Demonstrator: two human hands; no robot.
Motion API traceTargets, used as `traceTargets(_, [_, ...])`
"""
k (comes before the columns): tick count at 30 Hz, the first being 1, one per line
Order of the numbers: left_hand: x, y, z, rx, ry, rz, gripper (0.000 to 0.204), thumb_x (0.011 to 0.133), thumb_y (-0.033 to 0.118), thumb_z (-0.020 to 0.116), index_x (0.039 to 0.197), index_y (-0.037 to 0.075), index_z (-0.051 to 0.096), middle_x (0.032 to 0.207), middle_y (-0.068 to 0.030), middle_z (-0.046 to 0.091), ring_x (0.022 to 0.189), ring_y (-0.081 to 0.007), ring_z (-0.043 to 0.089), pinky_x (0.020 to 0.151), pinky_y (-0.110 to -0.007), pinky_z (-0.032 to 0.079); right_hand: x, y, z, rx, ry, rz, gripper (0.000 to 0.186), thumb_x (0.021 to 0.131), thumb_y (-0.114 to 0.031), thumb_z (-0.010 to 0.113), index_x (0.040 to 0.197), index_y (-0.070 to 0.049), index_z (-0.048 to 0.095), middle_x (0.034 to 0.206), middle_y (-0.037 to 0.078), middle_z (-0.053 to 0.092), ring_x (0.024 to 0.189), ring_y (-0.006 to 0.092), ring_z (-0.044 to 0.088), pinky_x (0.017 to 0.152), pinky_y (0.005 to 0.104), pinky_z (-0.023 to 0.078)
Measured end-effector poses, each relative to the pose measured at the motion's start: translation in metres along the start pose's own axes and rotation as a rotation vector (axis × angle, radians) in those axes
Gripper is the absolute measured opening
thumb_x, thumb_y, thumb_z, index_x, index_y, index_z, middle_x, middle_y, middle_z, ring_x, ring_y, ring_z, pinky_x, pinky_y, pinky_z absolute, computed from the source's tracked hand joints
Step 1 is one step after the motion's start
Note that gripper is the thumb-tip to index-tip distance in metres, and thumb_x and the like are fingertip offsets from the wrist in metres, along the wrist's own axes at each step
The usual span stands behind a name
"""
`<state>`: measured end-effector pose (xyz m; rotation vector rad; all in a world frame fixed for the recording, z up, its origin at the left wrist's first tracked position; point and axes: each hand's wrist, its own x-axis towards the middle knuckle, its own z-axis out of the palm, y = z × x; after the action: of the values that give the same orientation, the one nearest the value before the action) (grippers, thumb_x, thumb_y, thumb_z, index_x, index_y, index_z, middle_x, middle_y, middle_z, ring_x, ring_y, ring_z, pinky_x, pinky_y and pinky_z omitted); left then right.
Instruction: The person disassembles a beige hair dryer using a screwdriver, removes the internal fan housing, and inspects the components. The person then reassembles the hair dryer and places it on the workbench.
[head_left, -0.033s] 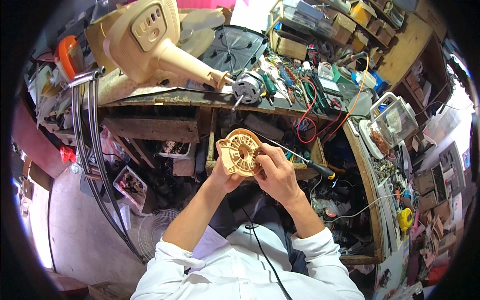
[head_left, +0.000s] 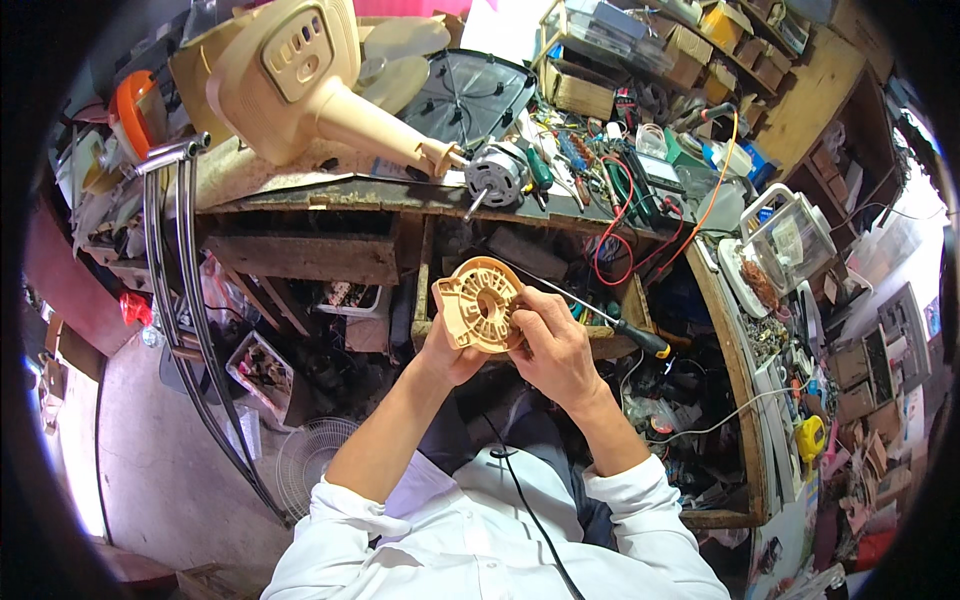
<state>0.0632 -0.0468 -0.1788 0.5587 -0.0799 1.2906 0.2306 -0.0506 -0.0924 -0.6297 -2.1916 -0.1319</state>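
Plainly, the round tan plastic housing (head_left: 466, 314) is held up before the person's waist, over the drawer, its ribbed inner side facing upward. The left hand (head_left: 453, 357) grasps it from below and the left, most of those fingers hidden beneath; the right hand (head_left: 553, 348) pinches its right edge with bent fingers. Should either grip loosen, the piece could drop into the cluttered wooden drawer (head_left: 637, 300), and hard pressure could snap a thin rib. Near the right hand a long screwdriver (head_left: 642, 340) slants across the drawer; I cannot tell whether the fingers touch its shaft, but a nudge could send it sliding down. Farther out, a bare motor (head_left: 496, 177) sits at the front edge of the desk (head_left: 340, 194), beside a beige stand (head_left: 320, 100), where a bump could tip it off.
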Motion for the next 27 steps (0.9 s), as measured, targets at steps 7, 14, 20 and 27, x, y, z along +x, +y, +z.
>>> traceTargets(7, [-0.001, -0.002, -0.003, 0.103, 0.006, 0.048, 0.061, 0.104, 0.058, 0.049, 0.139, 0.010, 0.054, 0.133, -0.0067, 0.065, 0.119, -0.0215, 0.067, 0.100, -0.041, 0.058, 0.008, -0.004, -0.005, -0.019, -0.011, -0.032, 0.034, 0.066, 0.002, 0.077, 0.095, -0.002, 0.061, 0.117, 0.016, 0.065, 0.096, 0.0329, 0.068, 0.081, 0.0396, 0.059])
traceTargets(14, [-0.003, 0.001, 0.006, 0.163, 0.080, 0.061, 0.063, 0.095, 0.046, 0.071, 0.141, 0.010, 0.051, 0.134, -0.0045, 0.064, 0.122, -0.0202, 0.065, 0.102, -0.039, 0.057, 0.015, -0.003, -0.003, -0.012, -0.046, -0.025, 0.033, 0.066, 0.003, 0.077, 0.096, -0.001, 0.061, 0.114, 0.015, 0.066, 0.096, 0.0321, 0.069, 0.078, 0.0385, 0.060])
traceTargets(20, [-0.009, 0.004, 0.011, 0.185, 0.050, 0.098, 0.069, 0.095, 0.050, 0.070, 0.145, 0.008, 0.048, 0.136, -0.0076, 0.062, 0.124, -0.0223, 0.064, 0.104, -0.040, 0.056, 0.007, -0.004, 0.003, -0.022, 0.043, -0.068, 0.032, 0.069, 0.006, 0.077, 0.098, 0.000, 0.065, 0.110, 0.015, 0.068, 0.096, 0.0321, 0.072, 0.075, 0.0363, 0.062])
traceTargets(27, [-0.012, 0.004, 0.009, 0.111, 0.041, 0.077, 0.080, 0.097, 0.069, 0.051, 0.147, 0.006, 0.045, 0.140, -0.0104, 0.060, 0.126, -0.0239, 0.062, 0.104, -0.042, 0.055, 0.005, -0.006, 0.004, -0.007, 0.062, -0.067, 0.032, 0.068, 0.006, 0.077, 0.097, 0.000, 0.064, 0.111, 0.015, 0.067, 0.096, 0.0321, 0.072, 0.076, 0.0368, 0.062])
